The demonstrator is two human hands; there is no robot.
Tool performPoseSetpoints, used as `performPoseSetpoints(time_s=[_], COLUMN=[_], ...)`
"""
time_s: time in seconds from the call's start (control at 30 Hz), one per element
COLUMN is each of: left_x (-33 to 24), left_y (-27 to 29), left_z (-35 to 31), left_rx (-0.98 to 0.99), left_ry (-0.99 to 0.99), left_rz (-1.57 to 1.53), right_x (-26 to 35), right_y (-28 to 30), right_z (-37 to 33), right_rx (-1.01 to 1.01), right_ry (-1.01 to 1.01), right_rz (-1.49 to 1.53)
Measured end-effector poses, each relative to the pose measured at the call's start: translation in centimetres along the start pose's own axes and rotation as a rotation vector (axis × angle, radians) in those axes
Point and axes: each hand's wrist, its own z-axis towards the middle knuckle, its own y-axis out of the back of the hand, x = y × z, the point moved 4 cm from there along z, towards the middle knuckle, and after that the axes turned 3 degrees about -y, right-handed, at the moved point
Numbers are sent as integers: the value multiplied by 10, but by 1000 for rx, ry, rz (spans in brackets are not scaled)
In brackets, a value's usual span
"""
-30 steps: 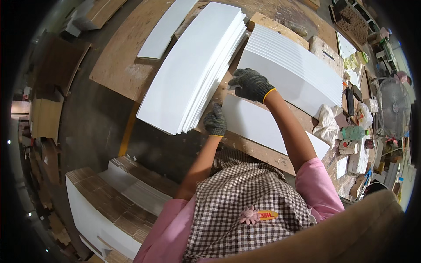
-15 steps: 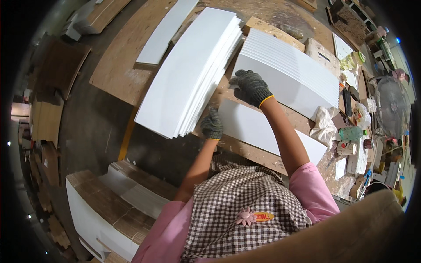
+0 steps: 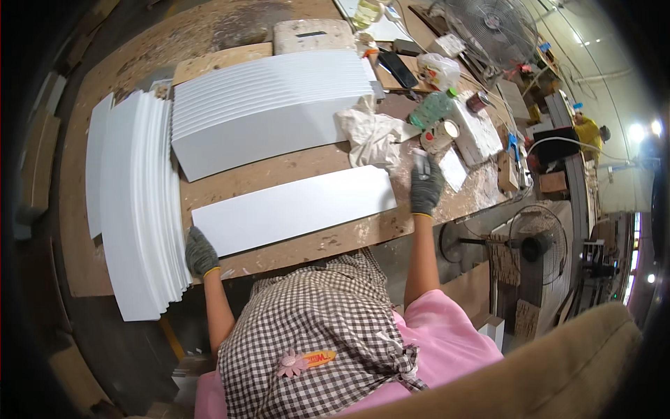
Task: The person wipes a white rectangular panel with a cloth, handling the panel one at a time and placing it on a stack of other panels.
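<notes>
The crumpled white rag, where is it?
In the head view the rag lies on the workbench, right of the fanned stack of white boards, just beyond the right hand.

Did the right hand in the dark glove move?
Yes. The right hand in the dark glove left the fanned stack of white boards and moved to the single white board's right end.

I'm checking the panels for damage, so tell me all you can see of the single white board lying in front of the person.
The single white board is a long, flat, narrow rectangle with a smooth matte white face and no marks visible. It lies alone, face up, on the worn wooden workbench, below the fanned white stack. The gloved left hand touches its left end; the gloved right hand is just past its right end.
</notes>
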Motion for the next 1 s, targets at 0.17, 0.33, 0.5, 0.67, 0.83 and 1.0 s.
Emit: performPoseSetpoints(time_s=[0.17,0.33,0.5,0.67,0.83,1.0], left_x=[1,-2,-8,-23,49,21], left_y=[0,5,2,6,-9,-3], left_z=[0,-3,-5,-3,11,-1], left_rx=[-57,-30,0,33,-59,461], left_ry=[2,80,39,-8,-173,181], left_rz=[-7,17,38,33,-15,-1037], right_x=[-116,-100,1,17,103,118], right_y=[72,57,-57,-134,-29,6], right_z=[19,29,39,58,115,69], right_rx=[-233,-82,146,375,133,798], right_ry=[-159,-218,110,306,445,-74], right_rz=[-571,-817,-200,-121,209,383])
